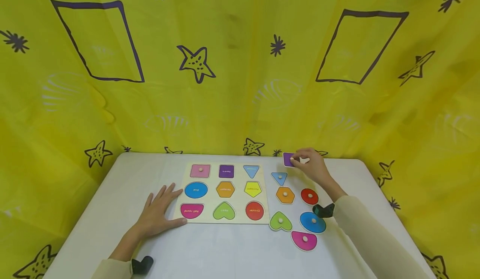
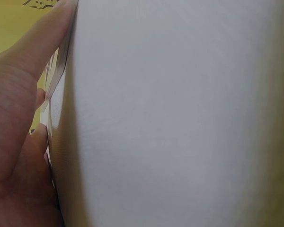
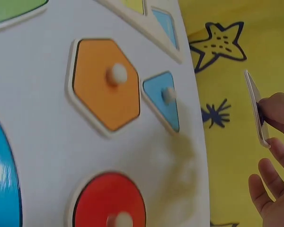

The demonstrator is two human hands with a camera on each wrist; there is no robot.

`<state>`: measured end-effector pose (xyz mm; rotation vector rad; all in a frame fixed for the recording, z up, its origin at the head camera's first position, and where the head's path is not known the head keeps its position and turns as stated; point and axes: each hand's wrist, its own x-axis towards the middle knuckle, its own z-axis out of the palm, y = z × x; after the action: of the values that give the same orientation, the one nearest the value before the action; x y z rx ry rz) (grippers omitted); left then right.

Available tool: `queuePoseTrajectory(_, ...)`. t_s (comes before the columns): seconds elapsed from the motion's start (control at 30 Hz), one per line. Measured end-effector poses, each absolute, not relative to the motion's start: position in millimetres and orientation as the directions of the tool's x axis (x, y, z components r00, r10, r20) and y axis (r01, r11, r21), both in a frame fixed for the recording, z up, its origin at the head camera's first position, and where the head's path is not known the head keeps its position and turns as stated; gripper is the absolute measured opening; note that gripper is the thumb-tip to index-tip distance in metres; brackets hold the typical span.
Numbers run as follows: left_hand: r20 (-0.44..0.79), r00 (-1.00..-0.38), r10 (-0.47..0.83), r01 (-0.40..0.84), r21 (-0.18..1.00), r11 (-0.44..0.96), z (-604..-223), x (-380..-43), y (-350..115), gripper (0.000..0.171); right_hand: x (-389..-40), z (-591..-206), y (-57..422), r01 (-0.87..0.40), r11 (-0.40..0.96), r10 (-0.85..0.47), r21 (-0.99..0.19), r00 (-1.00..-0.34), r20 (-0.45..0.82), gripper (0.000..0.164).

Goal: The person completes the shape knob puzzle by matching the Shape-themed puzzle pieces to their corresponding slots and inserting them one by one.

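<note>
My right hand (image 1: 314, 166) pinches the knob of a purple square puzzle piece (image 1: 287, 159) above the table's far edge. In the right wrist view that square piece (image 3: 256, 111) appears nearly edge-on at the fingertips. A wooden shape board (image 1: 238, 202) lies at the middle of the table. Its pink rectangle (image 1: 195, 171) has a knob piece in place; the purple square recess (image 1: 226, 172) shows its printed label. My left hand (image 1: 157, 212) rests spread beside the board's left edge, thumb at the near corner. Only part of the left hand (image 2: 12, 123) shows in its wrist view.
Right of the board lie loose knobbed pieces: a blue triangle (image 1: 276, 180), orange hexagon (image 1: 282, 199), red circle (image 1: 306, 199), green heart (image 1: 277, 225), blue oval (image 1: 309, 227) and magenta half round (image 1: 300, 245). A yellow patterned curtain (image 1: 232, 104) hangs behind the white table (image 1: 232, 254).
</note>
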<state>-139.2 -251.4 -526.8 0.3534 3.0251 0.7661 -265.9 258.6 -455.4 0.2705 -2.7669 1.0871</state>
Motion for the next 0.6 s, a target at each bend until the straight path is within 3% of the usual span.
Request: queuePoseTrajectory(0.6,0.041,-0.975,0.217,0.211,0.47,0.857,-520.5,-137.5,-249.9,0.099,-276.4,-459.1,180.2,-0.237,0.61,-0.158,-0.756,-0.971,0.177,0.018)
